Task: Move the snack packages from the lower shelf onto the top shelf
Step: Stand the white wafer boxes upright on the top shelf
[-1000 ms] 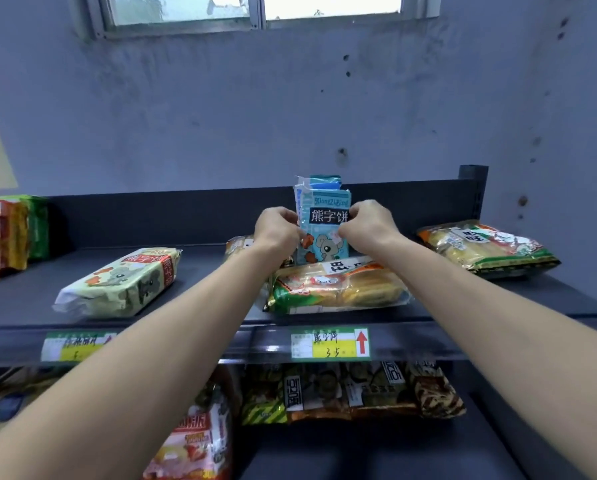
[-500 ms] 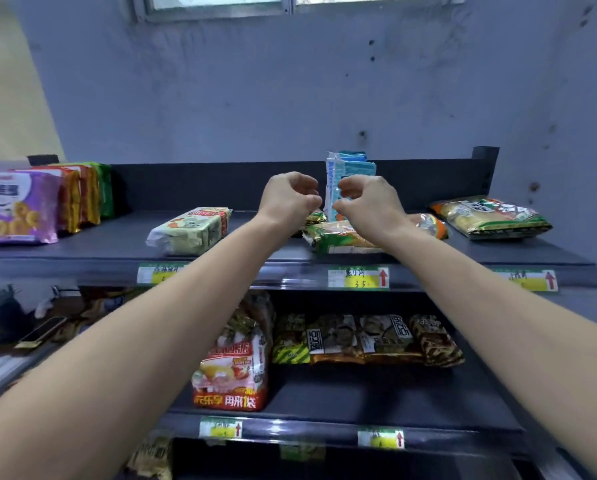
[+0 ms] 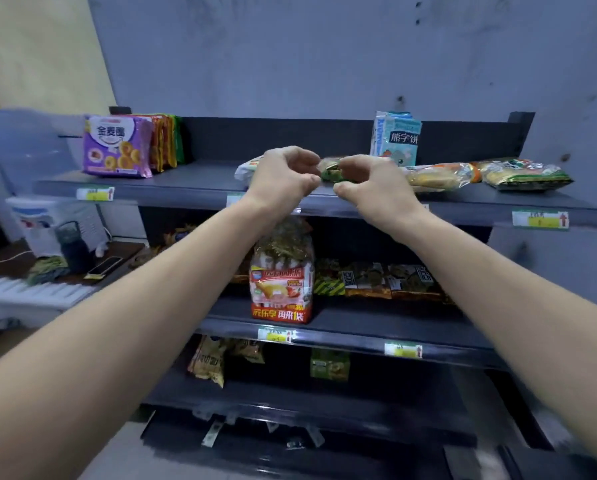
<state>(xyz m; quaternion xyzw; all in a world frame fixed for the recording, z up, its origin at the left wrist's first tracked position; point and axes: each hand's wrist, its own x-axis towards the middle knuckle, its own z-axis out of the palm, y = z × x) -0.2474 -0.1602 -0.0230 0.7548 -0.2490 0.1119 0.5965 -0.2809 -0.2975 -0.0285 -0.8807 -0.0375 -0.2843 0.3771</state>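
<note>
Snack package in blue [image 3: 396, 138] stands upright at the far back of the top shelf [image 3: 186, 178], beyond my right hand [image 3: 373, 188] and a little to its right, apart from it. My left hand [image 3: 283, 176] hovers just beside the right, both in front of the shelf's near edge, fingers loosely curled with thumbs facing each other, holding nothing. A green wrapper [image 3: 330, 173] shows in the gap between them, farther back. On the lower shelf [image 3: 376, 323], beneath my wrists, a red-and-white bag [image 3: 281, 289] stands upright, with a row of dark packs [image 3: 376, 280] to its right
</note>
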